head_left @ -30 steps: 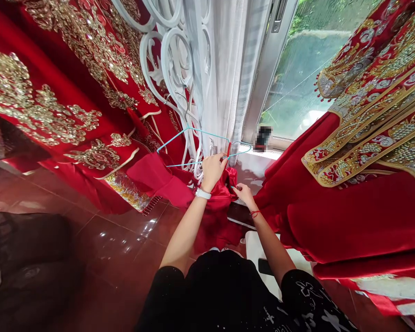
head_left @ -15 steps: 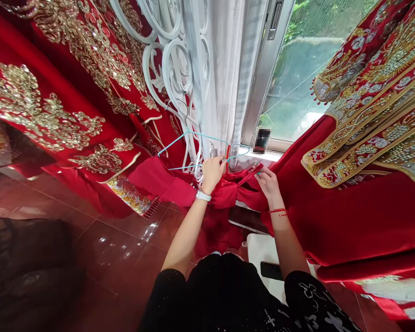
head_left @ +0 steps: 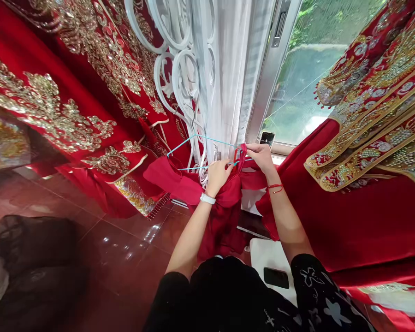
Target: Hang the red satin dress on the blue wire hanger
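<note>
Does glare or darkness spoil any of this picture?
All in the head view: a white glare patch shows in the window; small reflections shine on the floor tiles; the dark bundle at lower left sinks into shadow; the left hand and right hand are well lit.

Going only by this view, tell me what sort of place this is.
Probably a formalwear shop or dressing room: a gold-sequined red garment at left, a beaded red-and-gold jacket at right, and a plain red garment on a turquoise hanger.
</note>
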The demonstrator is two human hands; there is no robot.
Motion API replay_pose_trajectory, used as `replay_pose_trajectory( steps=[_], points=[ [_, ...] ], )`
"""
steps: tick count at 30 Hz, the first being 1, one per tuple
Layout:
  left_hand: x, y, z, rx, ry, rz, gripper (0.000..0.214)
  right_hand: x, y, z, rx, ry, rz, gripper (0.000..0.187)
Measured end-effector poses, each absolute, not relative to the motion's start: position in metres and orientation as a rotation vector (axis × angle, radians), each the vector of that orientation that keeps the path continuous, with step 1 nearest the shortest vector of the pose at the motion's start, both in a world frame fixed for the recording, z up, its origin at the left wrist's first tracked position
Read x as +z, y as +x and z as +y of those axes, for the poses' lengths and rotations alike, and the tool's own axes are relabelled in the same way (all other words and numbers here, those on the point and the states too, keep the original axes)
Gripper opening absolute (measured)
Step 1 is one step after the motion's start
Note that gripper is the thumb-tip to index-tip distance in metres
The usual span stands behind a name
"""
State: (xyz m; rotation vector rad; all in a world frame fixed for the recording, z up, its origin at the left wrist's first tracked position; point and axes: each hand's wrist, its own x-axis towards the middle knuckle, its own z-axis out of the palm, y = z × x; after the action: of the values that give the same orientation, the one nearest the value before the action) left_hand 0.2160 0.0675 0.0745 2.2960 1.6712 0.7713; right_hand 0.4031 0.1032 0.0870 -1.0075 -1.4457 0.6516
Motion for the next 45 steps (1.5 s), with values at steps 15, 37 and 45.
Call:
replay_pose_trajectory(
  steps=[15, 37, 45],
  points=[
    [0.066, 0.196, 0.074, 0.872, 2.237, 1.471, 0.031, 0.08, 0.41, 0.061, 0.453, -1.097, -1.55, 0.047],
    [0.072, 0.205, 0.072, 0.915, 2.021, 1.53, 0.024, 0.116, 0.464, 0.069, 0.31, -1.224, -2.141, 0.025],
    [0.08, 0.206, 0.071, 0.847, 2.047, 1.506, 0.025, 0.171, 0.4, 0.084, 0.146, -1.084, -2.442, 0.035]
  ],
)
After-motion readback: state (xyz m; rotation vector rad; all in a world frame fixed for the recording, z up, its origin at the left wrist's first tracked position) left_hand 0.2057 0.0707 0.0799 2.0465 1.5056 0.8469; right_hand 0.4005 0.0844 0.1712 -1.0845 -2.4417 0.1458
